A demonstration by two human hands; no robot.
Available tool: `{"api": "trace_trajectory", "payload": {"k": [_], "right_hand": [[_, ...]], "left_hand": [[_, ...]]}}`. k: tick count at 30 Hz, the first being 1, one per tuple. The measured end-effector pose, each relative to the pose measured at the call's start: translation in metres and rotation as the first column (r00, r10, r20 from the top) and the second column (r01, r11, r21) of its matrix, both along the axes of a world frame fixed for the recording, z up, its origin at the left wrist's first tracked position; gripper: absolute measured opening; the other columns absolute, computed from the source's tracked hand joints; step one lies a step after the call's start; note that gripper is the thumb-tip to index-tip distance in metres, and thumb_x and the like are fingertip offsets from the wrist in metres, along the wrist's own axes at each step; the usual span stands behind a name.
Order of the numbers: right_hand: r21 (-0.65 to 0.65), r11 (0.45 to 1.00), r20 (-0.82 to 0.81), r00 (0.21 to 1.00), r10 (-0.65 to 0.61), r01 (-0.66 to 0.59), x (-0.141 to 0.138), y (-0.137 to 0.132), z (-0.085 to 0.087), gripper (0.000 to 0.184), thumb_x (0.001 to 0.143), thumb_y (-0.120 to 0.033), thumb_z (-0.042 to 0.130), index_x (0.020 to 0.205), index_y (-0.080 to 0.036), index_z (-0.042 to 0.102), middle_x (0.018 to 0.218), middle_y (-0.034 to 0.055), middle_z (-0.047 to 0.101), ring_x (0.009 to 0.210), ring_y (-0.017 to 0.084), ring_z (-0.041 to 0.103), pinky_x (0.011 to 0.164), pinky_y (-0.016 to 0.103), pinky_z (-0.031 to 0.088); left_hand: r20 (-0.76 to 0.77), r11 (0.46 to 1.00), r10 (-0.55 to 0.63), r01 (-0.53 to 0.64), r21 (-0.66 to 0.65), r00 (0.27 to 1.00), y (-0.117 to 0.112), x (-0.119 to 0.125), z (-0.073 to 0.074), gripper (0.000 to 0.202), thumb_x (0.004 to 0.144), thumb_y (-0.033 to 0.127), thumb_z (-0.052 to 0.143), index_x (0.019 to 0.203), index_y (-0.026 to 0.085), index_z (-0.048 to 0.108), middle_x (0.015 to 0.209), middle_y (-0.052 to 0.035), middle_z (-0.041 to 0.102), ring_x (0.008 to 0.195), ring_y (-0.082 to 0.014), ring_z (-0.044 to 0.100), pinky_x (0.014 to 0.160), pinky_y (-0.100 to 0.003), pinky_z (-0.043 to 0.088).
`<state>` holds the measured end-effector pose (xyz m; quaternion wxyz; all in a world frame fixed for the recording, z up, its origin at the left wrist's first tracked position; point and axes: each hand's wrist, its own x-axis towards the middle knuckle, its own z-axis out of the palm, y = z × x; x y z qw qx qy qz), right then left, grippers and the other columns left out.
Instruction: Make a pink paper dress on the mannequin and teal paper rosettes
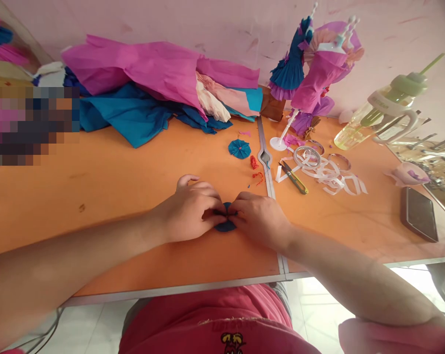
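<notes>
Near the front edge of the table, a small dark blue pleated rosette (227, 226) of crepe paper or cloth lies between my two hands. My left hand (193, 210) pinches its left side with thumb and fingers. From the right, my right hand (261, 219) pinches it near the middle. The fingertips cover most of its centre. A second blue rosette (239, 149) lies flat beyond my hands. Close to it are a small red bundle (254, 162) and loose red thread (258, 178). Yellow-handled thread snips (293, 178) rest to the right, touching neither hand.
Pink sheets (152, 64) and blue sheets (130, 115) are heaped at the back. Small dresses on stands (277, 143) rise at back right. White strips (323, 172), a tape roll (306, 157), a bottle (380, 113) and a phone (418, 214) lie or stand rightward. A metal-edged seam (269, 184) crosses the table.
</notes>
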<state>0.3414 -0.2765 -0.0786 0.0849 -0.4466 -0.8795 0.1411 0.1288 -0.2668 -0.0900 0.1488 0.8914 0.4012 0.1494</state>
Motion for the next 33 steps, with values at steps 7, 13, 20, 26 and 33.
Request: {"api": "trace_trajectory", "payload": {"k": [7, 13, 20, 26, 33], "right_hand": [[0.046, 0.999, 0.019, 1.0, 0.006, -0.007, 0.0, 0.0, -0.003, 0.013, 0.088, -0.029, 0.059, 0.09, -0.025, 0.071, 0.089, -0.0027, 0.067, 0.071, 0.011, 0.061, 0.055, 0.025, 0.034], [0.089, 0.994, -0.006, 0.998, 0.064, -0.063, -0.001, -0.001, -0.011, 0.016, 0.091, -0.027, 0.053, 0.09, -0.023, 0.069, 0.094, -0.0012, 0.067, 0.071, 0.01, 0.06, 0.055, 0.025, 0.035], [0.012, 0.996, -0.031, 0.995, 0.094, -0.094, 0.0, 0.001, -0.007, 0.019, 0.094, -0.024, 0.053, 0.094, -0.023, 0.072, 0.096, 0.0008, 0.068, 0.078, 0.011, 0.062, 0.063, 0.023, 0.041], [-0.012, 1.0, -0.065, 0.998, 0.022, -0.023, 0.004, 0.001, -0.001, 0.016, 0.09, -0.032, 0.061, 0.098, -0.025, 0.074, 0.097, 0.0014, 0.068, 0.08, 0.013, 0.064, 0.066, 0.024, 0.042], [-0.013, 1.0, -0.042, 0.999, 0.02, -0.02, 0.003, 0.003, -0.003, 0.014, 0.09, -0.032, 0.062, 0.094, -0.026, 0.074, 0.096, 0.0008, 0.068, 0.079, 0.013, 0.064, 0.063, 0.024, 0.04]], "left_hand": [[-0.009, 0.996, 0.005, -0.006, -0.085, 1.0, 0.0, 0.0, 0.005, 0.013, 0.077, 0.028, 0.065, 0.088, 0.029, 0.071, 0.091, 0.0014, 0.073, 0.095, -0.0237, 0.063, 0.101, -0.05, 0.023], [0.011, 0.997, 0.055, -0.054, -0.059, 0.998, -0.001, -0.002, 0.001, 0.01, 0.08, 0.036, 0.067, 0.082, 0.027, 0.071, 0.086, 0.0015, 0.072, 0.092, -0.0223, 0.062, 0.104, -0.049, 0.021], [-0.007, 0.999, 0.004, -0.003, 0.045, 1.0, -0.002, -0.001, -0.004, 0.019, 0.087, 0.024, 0.057, 0.081, 0.03, 0.074, 0.085, 0.0032, 0.071, 0.092, -0.0201, 0.06, 0.104, -0.051, 0.015], [0.014, 0.998, -0.008, 0.007, 0.062, 1.0, 0.002, -0.004, -0.006, 0.019, 0.09, 0.03, 0.057, 0.085, 0.03, 0.075, 0.089, 0.001, 0.073, 0.095, -0.0202, 0.061, 0.101, -0.047, 0.021], [0.033, 1.0, 0.007, -0.007, 0.004, 0.999, 0.004, -0.001, -0.004, 0.016, 0.088, 0.029, 0.06, 0.085, 0.028, 0.075, 0.088, 0.0001, 0.072, 0.093, -0.0205, 0.062, 0.097, -0.044, 0.026]]}}
